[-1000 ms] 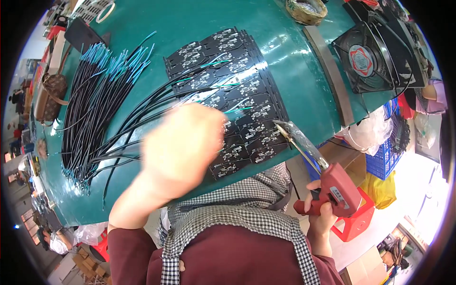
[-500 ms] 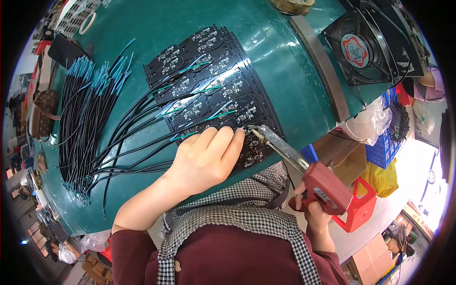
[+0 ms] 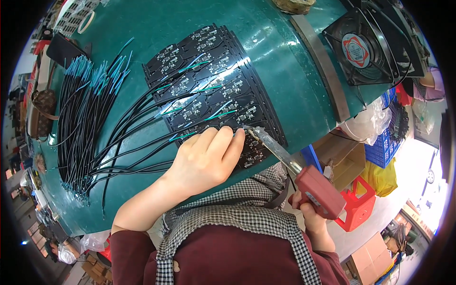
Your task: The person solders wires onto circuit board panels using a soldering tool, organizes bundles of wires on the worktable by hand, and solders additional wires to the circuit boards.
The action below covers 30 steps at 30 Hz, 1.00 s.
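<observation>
My left hand [image 3: 204,156] rests on the near part of a stacked panel of black circuit boards [image 3: 216,52]. Its fingers are closed in a pinch; a bit of blue wire end shows by the fingertips, and black wires [image 3: 142,169] run in beneath the hand. My right hand [image 3: 311,216] grips a dark red soldering gun [image 3: 320,190] by its handle. The gun's metal tip meets the board right beside my left fingertips. Several black wires with stripped blue and green ends [image 3: 218,114] lie across the board rows. What the left fingers hold is mostly hidden.
A thick bundle of black wires with blue ends [image 3: 85,123] lies at the left of the green table [image 3: 266,28]. At the right are a metal bar [image 3: 323,66] and a black fan [image 3: 358,50]. A red plastic stool [image 3: 358,206] and a cardboard box [image 3: 344,152] stand below the table edge.
The soldering gun has swung slightly left and its tip has come closer to my left fingertips. My right hand has shifted with it; the left hand stays in place.
</observation>
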Tool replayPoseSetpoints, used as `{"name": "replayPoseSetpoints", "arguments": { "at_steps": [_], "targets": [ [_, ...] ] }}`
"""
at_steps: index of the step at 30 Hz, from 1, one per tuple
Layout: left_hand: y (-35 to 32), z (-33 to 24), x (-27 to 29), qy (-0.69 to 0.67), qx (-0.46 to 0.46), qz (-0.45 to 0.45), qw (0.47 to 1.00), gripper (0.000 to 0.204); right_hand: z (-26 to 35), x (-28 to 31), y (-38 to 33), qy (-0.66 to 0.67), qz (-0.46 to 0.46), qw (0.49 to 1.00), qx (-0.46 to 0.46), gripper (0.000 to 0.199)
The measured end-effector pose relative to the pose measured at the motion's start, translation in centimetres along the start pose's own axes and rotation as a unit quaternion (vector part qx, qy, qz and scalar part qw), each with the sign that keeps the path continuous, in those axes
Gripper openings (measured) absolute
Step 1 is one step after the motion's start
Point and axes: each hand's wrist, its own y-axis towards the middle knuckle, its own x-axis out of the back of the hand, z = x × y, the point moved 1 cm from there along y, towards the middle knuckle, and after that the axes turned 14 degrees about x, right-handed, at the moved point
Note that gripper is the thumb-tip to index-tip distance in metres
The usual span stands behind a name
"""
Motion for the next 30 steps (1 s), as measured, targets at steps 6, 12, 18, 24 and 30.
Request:
{"name": "replayPoseSetpoints", "arguments": {
  "at_steps": [6, 12, 18, 24, 30],
  "targets": [
    [0.1, 0.1, -0.4, 0.023, -0.033, -0.026, 0.999, 0.03, 2.4, -1.0, 2.1, 0.234, -0.082, 0.968, -0.046, 0.073],
    [0.1, 0.0, -0.4, 0.033, -0.047, -0.019, 0.998, 0.029, 3.1, -0.7, 1.7, 0.216, -0.085, 0.971, -0.058, 0.084],
    [-0.4, -0.5, -0.1, 0.027, -0.065, -0.04, 0.997, 0.032, 2.9, -0.9, 1.4, 0.249, -0.095, 0.961, -0.068, 0.077],
    [-0.4, -0.5, -0.6, 0.021, -0.076, -0.044, 0.996, 0.029, 2.4, -0.8, 1.0, 0.275, -0.077, 0.956, -0.071, 0.075],
    [-0.4, -0.3, -0.6, -0.005, -0.049, -0.041, 0.998, 0.029, 1.1, -0.4, -0.8, 0.164, -0.059, 0.983, -0.063, 0.075]
  ]
}}
